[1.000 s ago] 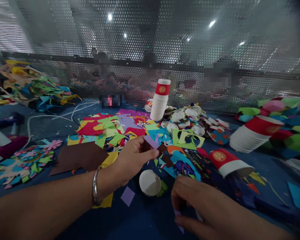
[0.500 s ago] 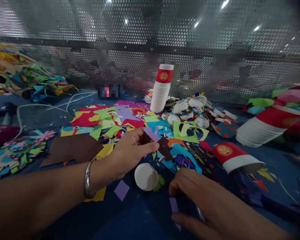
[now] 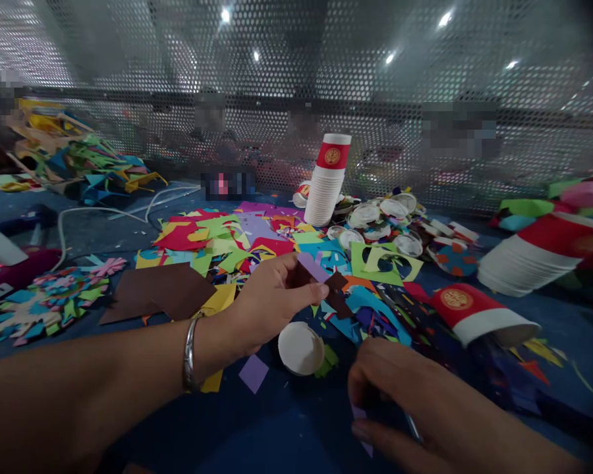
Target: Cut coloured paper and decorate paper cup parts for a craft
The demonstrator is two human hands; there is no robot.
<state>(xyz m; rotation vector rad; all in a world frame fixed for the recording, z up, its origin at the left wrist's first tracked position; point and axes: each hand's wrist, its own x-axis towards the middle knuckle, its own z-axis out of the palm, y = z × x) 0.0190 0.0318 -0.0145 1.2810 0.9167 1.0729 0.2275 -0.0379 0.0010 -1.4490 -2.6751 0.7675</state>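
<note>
My left hand [image 3: 271, 303], a silver bangle on its wrist, pinches a small purple paper piece [image 3: 312, 268] between thumb and fingers above the scraps. Lower right, my right hand [image 3: 405, 401] is curled, its thumb and fingertips at a narrow purple paper strip [image 3: 365, 440]. A thin metal edge [image 3: 414, 426] shows beneath that palm; its kind is hidden. Between the hands sits a small round white paper disc with a raised rim [image 3: 300, 349]. A purple paper square [image 3: 254, 374] lies to its left, and green scraps [image 3: 327, 361] touch its right side.
Behind stands a tall stack of red-and-white paper cups [image 3: 326, 191]. Right of it are a heap of round cup bottoms [image 3: 375, 214], a tipped cup [image 3: 479, 309] and a leaning stack [image 3: 528, 263]. Brown paper [image 3: 158, 289], coloured scraps and a white cable [image 3: 103, 209] lie left.
The view has shifted slightly, so everything sits farther right. My right thumb now covers more of the purple strip. The left hand keeps its pinch.
</note>
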